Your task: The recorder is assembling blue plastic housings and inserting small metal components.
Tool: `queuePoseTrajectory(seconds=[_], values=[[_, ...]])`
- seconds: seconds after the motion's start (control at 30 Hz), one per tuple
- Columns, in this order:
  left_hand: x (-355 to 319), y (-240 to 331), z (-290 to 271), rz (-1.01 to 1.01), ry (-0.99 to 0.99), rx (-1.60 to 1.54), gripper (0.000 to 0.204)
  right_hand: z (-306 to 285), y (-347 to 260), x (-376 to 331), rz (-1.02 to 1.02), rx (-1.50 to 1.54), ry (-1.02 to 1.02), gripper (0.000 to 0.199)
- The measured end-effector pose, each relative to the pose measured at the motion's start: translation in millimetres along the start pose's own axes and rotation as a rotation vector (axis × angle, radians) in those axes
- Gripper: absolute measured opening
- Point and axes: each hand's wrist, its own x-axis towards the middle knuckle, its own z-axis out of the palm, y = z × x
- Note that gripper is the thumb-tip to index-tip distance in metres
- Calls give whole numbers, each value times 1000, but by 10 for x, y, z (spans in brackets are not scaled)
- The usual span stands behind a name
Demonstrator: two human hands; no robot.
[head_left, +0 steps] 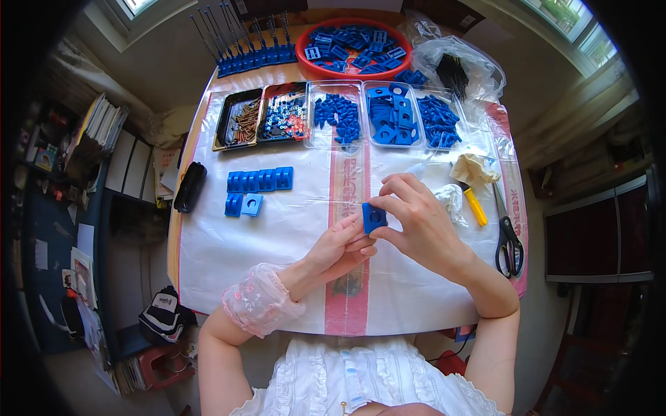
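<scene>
In the head view, the left hand and the right hand meet above the middle of a white sheet with a red-pink stripe. Both grasp one blue square piece with a round opening: the left fingers hold its left edge, while the right thumb and fingers grip it from the right side.

To the left of the hands, a row of blue blocks lies on the sheet, with a darker block and a paler block just nearer. A black case lies at the left edge.

Farther off, trays stand side by side; from left to right they hold brass-coloured screws, small nuts, small blue parts, flat blue squares and slim blue parts. Beyond them is a red basin filled with blue pieces.

On the right lie a yellow-handled tool, crumpled paper and, close to the edge, black scissors.
</scene>
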Motion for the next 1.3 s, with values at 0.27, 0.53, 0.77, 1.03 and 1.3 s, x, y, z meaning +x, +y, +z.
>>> queuePoseTrajectory(seconds=[0.27,0.53,0.77,1.03,1.3], values=[[18,-26,-92,8,-42,-21,22,-3,-10,9,5,11,-6,37],[15,-32,-111,2,-41,-27,22,-9,-17,7,3,4,-14,37],[4,-7,-35,-1,-19,1,23,-21,-21,4,12,20,6,36],[13,-17,-75,-6,-31,-34,19,-13,4,6,-4,18,6,35],[10,-11,-65,-7,-55,-36,20,-5,9,-5,-13,-12,0,36]])
